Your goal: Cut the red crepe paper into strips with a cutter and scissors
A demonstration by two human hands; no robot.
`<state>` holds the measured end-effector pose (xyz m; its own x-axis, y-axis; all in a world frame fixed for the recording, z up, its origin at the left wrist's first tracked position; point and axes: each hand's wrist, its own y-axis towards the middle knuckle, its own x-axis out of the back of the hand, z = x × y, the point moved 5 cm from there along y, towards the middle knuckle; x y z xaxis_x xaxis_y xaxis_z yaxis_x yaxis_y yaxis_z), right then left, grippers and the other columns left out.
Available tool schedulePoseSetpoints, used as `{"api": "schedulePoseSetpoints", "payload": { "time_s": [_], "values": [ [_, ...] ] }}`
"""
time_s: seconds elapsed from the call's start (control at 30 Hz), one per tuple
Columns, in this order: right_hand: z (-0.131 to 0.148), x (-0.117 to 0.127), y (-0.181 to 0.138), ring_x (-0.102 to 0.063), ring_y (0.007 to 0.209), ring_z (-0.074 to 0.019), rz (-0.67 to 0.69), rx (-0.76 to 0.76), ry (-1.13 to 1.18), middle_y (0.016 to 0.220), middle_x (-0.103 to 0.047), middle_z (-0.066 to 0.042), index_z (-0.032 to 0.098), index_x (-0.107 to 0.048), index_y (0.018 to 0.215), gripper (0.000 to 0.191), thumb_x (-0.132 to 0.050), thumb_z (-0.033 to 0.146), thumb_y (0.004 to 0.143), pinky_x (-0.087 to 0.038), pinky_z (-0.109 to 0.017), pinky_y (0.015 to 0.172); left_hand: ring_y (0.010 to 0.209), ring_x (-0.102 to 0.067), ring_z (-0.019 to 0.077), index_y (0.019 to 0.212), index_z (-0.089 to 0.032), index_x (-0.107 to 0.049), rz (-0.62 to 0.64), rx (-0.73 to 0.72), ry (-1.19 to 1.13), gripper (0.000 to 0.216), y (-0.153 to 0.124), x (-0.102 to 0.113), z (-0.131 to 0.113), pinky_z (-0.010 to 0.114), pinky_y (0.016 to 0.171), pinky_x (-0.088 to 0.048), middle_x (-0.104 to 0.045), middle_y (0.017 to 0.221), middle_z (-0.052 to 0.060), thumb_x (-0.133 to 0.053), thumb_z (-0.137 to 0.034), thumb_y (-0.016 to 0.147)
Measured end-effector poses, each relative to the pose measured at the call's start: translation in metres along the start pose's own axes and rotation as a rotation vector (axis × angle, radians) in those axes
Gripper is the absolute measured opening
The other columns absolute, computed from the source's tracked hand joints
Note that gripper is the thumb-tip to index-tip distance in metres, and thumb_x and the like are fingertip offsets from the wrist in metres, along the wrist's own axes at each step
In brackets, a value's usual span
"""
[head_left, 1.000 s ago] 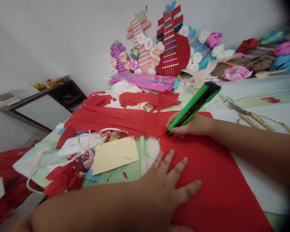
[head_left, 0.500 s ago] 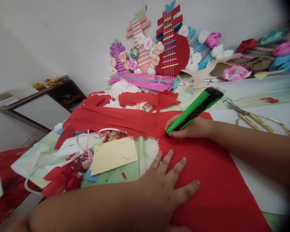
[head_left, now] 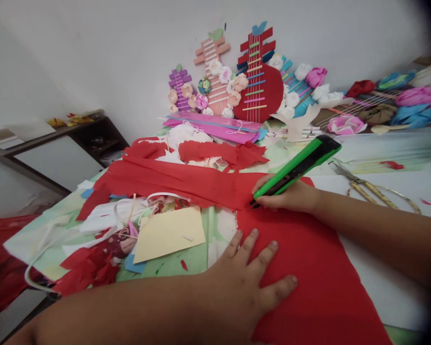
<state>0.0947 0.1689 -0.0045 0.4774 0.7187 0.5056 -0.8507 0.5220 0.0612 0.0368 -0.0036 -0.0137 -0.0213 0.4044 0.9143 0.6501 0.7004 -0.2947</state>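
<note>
My left hand (head_left: 247,280) lies flat with fingers spread on the near left part of a large red paper sheet (head_left: 316,268). My right hand (head_left: 290,195) grips a green and black utility knife (head_left: 296,165), its tip touching the sheet's far left corner. Long strips of red crepe paper (head_left: 179,179) lie just beyond the knife tip. A cream card (head_left: 168,233) rests left of my left hand.
Gold-handled scissors (head_left: 371,191) lie at the right. Paper guitar models with paper flowers (head_left: 251,79) lean on the wall at the back. Pink strips (head_left: 215,123), red scraps (head_left: 89,268) and white ribbon (head_left: 104,215) litter the left. A dark side table (head_left: 68,143) stands far left.
The view has tilted slightly, so everything sits a little lower in frame. The knife tip stays near the sheet's far corner, shifted slightly right. My left hand stays pressed flat.
</note>
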Motion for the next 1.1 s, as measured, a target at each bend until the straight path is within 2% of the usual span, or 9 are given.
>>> {"api": "schedulePoseSetpoints", "payload": {
  "time_s": [0.13,0.33,0.43,0.57,0.73,0.87,1.1],
  "values": [
    [0.0009,-0.0016,0.001,-0.052,0.049,-0.0081,0.037,0.021,-0.03,0.062,-0.06,0.002,0.018,-0.061,0.082,0.022,-0.058,0.036,0.07,-0.044,-0.021,0.049,0.125,0.004,0.0497,0.14,-0.025,-0.017,-0.029,-0.016,0.014,0.089,-0.0011,0.0014,-0.001,0.068,0.092,-0.014,-0.001,0.145,0.019,-0.064,-0.044,0.067],
    [0.0068,-0.0053,0.0038,-0.06,0.071,-0.0118,0.069,0.122,-0.104,0.079,-0.065,0.0,0.018,-0.06,0.081,0.019,-0.057,0.034,0.07,-0.048,-0.023,0.066,0.125,0.002,0.0504,0.14,-0.025,-0.015,-0.02,-0.017,0.008,0.089,-0.0007,0.0001,-0.0007,0.069,0.092,-0.015,-0.001,0.145,0.019,-0.063,-0.044,0.068],
    [0.008,-0.0075,0.0039,-0.06,0.075,-0.0121,0.091,0.166,-0.138,0.082,-0.065,0.0,0.019,-0.06,0.082,0.019,-0.057,0.033,0.07,-0.048,-0.024,0.07,0.125,0.003,0.0503,0.14,-0.026,-0.015,-0.022,-0.006,0.001,0.089,-0.0002,-0.0009,-0.0004,0.069,0.092,-0.014,-0.001,0.145,0.019,-0.063,-0.045,0.068],
    [0.0066,-0.0058,0.0025,-0.061,0.073,-0.0121,0.061,0.162,-0.123,0.081,-0.066,0.0,0.019,-0.061,0.082,0.019,-0.057,0.033,0.07,-0.049,-0.024,0.068,0.124,0.006,0.0501,0.14,-0.026,-0.014,0.005,0.008,-0.01,0.089,0.0,-0.0002,-0.0009,0.069,0.092,-0.012,0.001,0.144,0.021,-0.063,-0.046,0.069],
    [0.0077,-0.0028,-0.0007,-0.061,0.073,-0.0122,0.026,0.171,-0.132,0.08,-0.066,-0.001,0.019,-0.062,0.08,0.017,-0.057,0.032,0.071,-0.049,-0.023,0.068,0.124,0.009,0.0488,0.14,-0.025,-0.016,0.007,0.014,-0.035,0.077,-0.0009,0.0042,-0.0015,0.069,0.092,-0.009,0.003,0.144,0.022,-0.05,-0.054,0.078],
    [0.0095,-0.0012,-0.0013,-0.061,0.07,-0.0118,0.009,0.187,-0.115,0.078,-0.065,0.0,0.018,-0.061,0.078,0.015,-0.056,0.03,0.071,-0.049,-0.023,0.065,0.123,0.011,0.0483,0.14,-0.025,-0.016,0.007,0.003,-0.046,0.077,-0.0016,0.004,-0.0017,0.069,0.092,-0.007,0.003,0.143,0.022,-0.046,-0.058,0.078],
    [0.0058,-0.0023,-0.0003,-0.061,0.074,-0.0123,0.044,0.161,-0.123,0.081,-0.066,0.0,0.019,-0.06,0.082,0.018,-0.057,0.032,0.07,-0.049,-0.023,0.069,0.124,0.01,0.0473,0.14,-0.026,-0.016,-0.018,0.017,-0.053,0.075,-0.0023,0.0056,-0.0017,0.068,0.093,-0.008,0.001,0.144,0.021,-0.044,-0.059,0.079]
  ]
}}
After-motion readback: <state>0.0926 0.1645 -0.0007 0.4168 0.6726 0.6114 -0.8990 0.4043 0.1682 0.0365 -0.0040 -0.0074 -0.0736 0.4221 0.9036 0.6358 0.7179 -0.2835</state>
